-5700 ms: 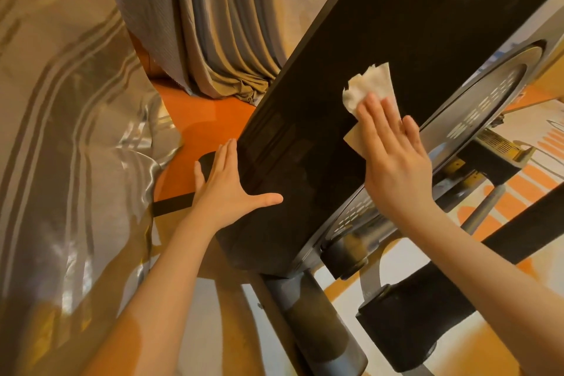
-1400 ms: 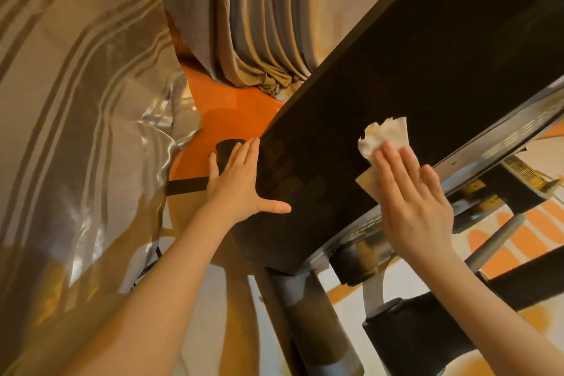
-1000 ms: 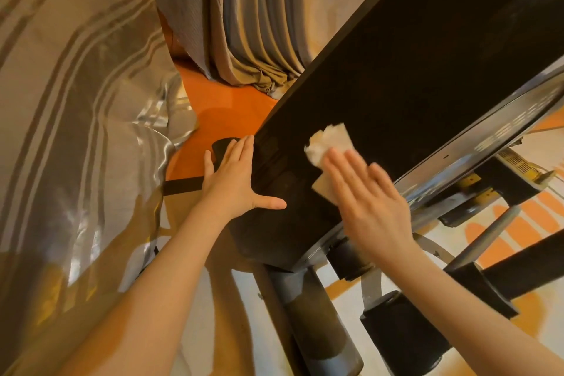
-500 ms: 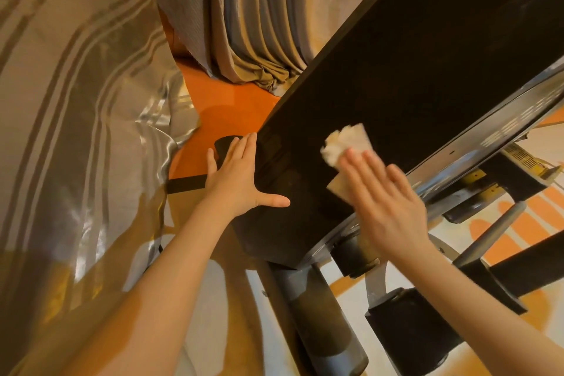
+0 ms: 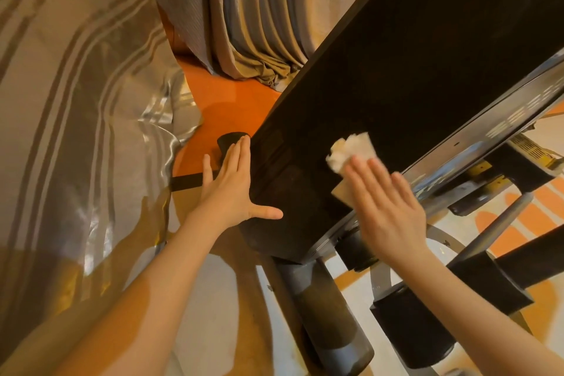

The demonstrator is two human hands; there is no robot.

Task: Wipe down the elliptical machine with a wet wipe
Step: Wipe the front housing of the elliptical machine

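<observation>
Head view: the fingers (image 5: 377, 183) of the right hand (image 5: 389, 210) lie straight and slightly apart, flat on a crumpled white wet wipe (image 5: 351, 151), pressing it against the glossy black housing (image 5: 396, 76) of the elliptical machine. The wipe sits on the lower part of that housing, close to its silver edge trim (image 5: 488, 119); its bunched end sticks out past the fingertips and a flat corner shows under the index finger. The right hand is somewhat blurred. The right forearm runs from the wrist down toward the lower right corner, crossing in front of a black foam-covered bar (image 5: 409, 333) and a curved grey frame piece (image 5: 381, 278) below the housing.

The left hand (image 5: 232, 189) is flat on the left edge of the same housing, its four fingers (image 5: 236, 156) straight and close together pointing up along the edge, the thumb spread wide to the right across the black face. Its forearm leads away to the lower left corner.

Beneath the housing a dark grey cylindrical leg (image 5: 329, 314) slants down to the floor. Left of the housing lies orange floor (image 5: 225, 107), with a small black cylindrical part (image 5: 230, 139) just beyond the left fingertips. Farther left a shiny striped fabric (image 5: 76, 116) spreads out, and above the orange floor a pleated grey curtain (image 5: 244, 9) hangs, pooling at its hem. Right of the housing the floor shows an orange and cream pattern (image 5: 512, 217)
</observation>
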